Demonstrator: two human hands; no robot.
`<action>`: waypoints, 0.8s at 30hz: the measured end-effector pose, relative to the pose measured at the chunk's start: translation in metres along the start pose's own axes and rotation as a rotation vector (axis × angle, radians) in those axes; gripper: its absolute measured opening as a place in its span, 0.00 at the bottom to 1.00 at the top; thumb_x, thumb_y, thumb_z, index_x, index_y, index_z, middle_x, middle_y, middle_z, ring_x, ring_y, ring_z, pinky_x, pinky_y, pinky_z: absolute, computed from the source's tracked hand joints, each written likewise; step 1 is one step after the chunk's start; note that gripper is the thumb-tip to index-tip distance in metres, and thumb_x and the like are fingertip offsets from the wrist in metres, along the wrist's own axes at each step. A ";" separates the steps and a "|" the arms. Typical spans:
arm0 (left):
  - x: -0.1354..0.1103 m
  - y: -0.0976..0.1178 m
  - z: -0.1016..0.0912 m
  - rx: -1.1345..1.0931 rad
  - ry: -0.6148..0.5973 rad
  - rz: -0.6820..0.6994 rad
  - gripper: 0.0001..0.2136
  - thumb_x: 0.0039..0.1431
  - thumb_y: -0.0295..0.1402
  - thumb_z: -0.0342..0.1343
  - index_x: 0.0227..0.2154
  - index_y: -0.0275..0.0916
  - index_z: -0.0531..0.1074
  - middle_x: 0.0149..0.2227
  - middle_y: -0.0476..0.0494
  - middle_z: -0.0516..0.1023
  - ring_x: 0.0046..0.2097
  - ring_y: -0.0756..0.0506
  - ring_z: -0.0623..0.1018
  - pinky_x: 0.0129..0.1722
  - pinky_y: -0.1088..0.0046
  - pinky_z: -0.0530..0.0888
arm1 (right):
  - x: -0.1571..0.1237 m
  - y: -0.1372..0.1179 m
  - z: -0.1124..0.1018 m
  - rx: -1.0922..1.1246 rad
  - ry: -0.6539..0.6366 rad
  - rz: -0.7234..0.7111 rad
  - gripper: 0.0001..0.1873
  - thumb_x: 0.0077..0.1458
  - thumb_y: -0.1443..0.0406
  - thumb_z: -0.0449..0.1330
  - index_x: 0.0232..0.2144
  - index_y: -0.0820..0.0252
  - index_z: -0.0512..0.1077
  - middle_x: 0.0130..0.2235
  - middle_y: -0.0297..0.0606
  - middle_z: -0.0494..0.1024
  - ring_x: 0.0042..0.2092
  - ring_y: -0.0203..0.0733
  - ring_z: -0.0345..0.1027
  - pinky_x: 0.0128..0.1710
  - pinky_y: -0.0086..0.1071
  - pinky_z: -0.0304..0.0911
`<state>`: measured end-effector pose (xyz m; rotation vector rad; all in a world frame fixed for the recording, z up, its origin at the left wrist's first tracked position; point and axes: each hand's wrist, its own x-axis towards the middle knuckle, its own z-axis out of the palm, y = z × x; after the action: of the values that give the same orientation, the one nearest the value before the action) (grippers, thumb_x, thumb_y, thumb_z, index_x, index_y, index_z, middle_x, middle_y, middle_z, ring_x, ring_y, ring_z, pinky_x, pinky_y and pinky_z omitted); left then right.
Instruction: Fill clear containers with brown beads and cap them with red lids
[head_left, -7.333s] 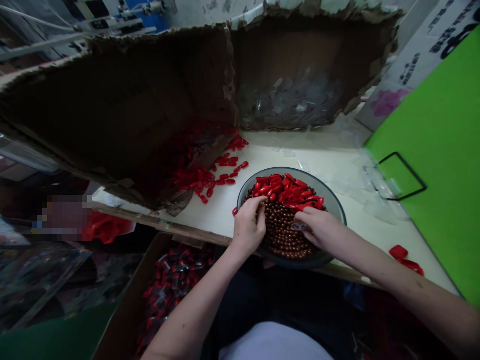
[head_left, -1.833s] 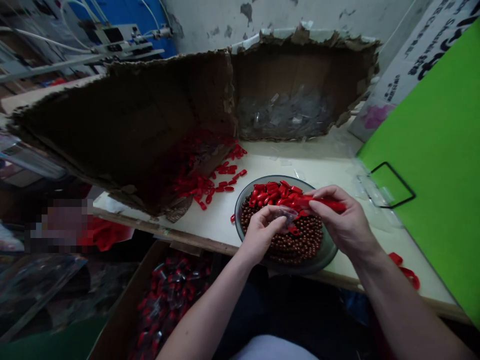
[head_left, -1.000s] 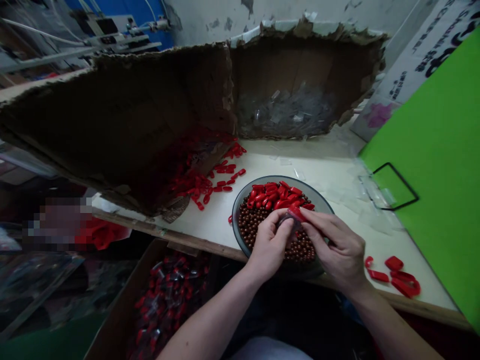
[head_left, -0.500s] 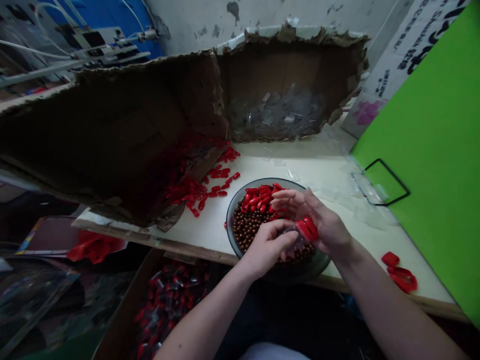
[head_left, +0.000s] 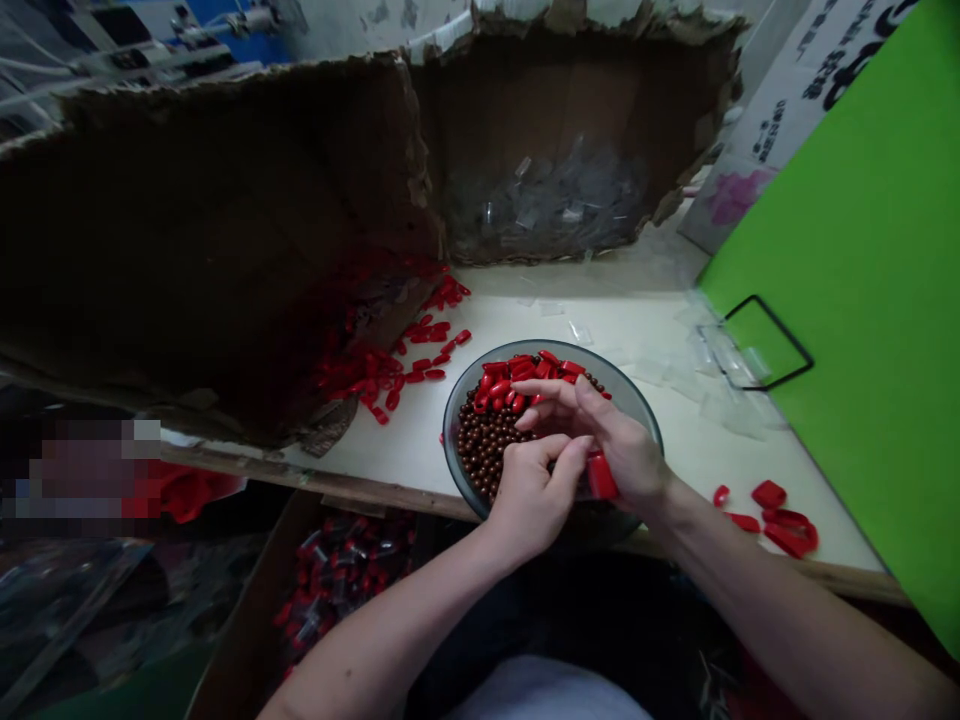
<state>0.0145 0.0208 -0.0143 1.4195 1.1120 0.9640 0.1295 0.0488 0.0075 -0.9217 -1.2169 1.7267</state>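
Head view. Landmark: round bowl (head_left: pixel 628 388), holding brown beads (head_left: pixel 486 445) and, toward its far side, a heap of red plastic pieces (head_left: pixel 496 388). A red cap-like piece (head_left: pixel 602 476) sits over the bowl's near right part. Left hand (head_left: pixel 531 495): narrowed, thumb and forefinger apparently pinching that piece's edge. Right hand (head_left: pixel 621 440): fairly wide, fingers spread above the bowl, palm against the piece. Step in hand, as judged: two-handed handling of this single piece. Next move seems to call for a firm left pinch, backed by the right palm.
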 end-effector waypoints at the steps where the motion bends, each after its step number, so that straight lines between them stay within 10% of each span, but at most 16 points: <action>1: -0.001 -0.001 0.000 0.020 0.005 0.003 0.20 0.62 0.41 0.47 0.18 0.36 0.62 0.19 0.53 0.59 0.24 0.54 0.58 0.26 0.75 0.56 | -0.001 0.002 0.001 0.006 0.034 -0.024 0.30 0.64 0.50 0.39 0.51 0.58 0.71 0.39 0.43 0.79 0.43 0.43 0.74 0.46 0.38 0.67; 9: 0.006 -0.002 -0.022 -0.041 -0.049 -0.069 0.21 0.60 0.45 0.50 0.17 0.36 0.63 0.20 0.52 0.59 0.24 0.54 0.58 0.24 0.77 0.57 | 0.004 0.001 -0.001 0.029 0.066 -0.097 0.33 0.63 0.47 0.34 0.51 0.55 0.70 0.44 0.42 0.79 0.48 0.43 0.72 0.50 0.42 0.66; 13: -0.021 -0.020 -0.092 0.130 0.457 -0.107 0.21 0.59 0.48 0.48 0.18 0.37 0.65 0.19 0.52 0.60 0.23 0.52 0.60 0.22 0.77 0.58 | 0.003 -0.003 -0.048 -0.194 0.260 -0.180 0.19 0.59 0.51 0.53 0.46 0.52 0.74 0.44 0.38 0.79 0.48 0.43 0.72 0.50 0.42 0.65; 17: -0.077 -0.084 -0.190 0.555 0.871 -0.280 0.18 0.57 0.47 0.50 0.27 0.37 0.73 0.24 0.47 0.71 0.29 0.46 0.70 0.28 0.75 0.64 | -0.017 0.005 -0.114 -0.540 0.560 -0.149 0.14 0.54 0.57 0.62 0.41 0.55 0.77 0.40 0.40 0.80 0.42 0.45 0.74 0.43 0.40 0.67; 20: -0.121 -0.149 -0.244 0.818 0.761 -0.603 0.18 0.54 0.46 0.51 0.32 0.37 0.77 0.25 0.41 0.76 0.35 0.38 0.75 0.30 0.70 0.66 | -0.035 0.005 -0.143 -0.656 0.671 -0.104 0.13 0.54 0.58 0.62 0.40 0.56 0.78 0.39 0.44 0.81 0.38 0.45 0.75 0.36 0.37 0.67; 24: -0.159 -0.226 -0.272 0.743 0.698 -0.837 0.14 0.49 0.44 0.53 0.26 0.39 0.77 0.27 0.40 0.78 0.38 0.33 0.78 0.32 0.66 0.70 | -0.052 -0.010 -0.162 -0.981 0.840 -0.007 0.14 0.52 0.57 0.62 0.40 0.54 0.78 0.33 0.43 0.81 0.33 0.46 0.74 0.31 0.39 0.64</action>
<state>-0.3149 -0.0611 -0.2014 0.9355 2.5115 0.4087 0.2970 0.0627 -0.0205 -1.9281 -1.4011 0.4717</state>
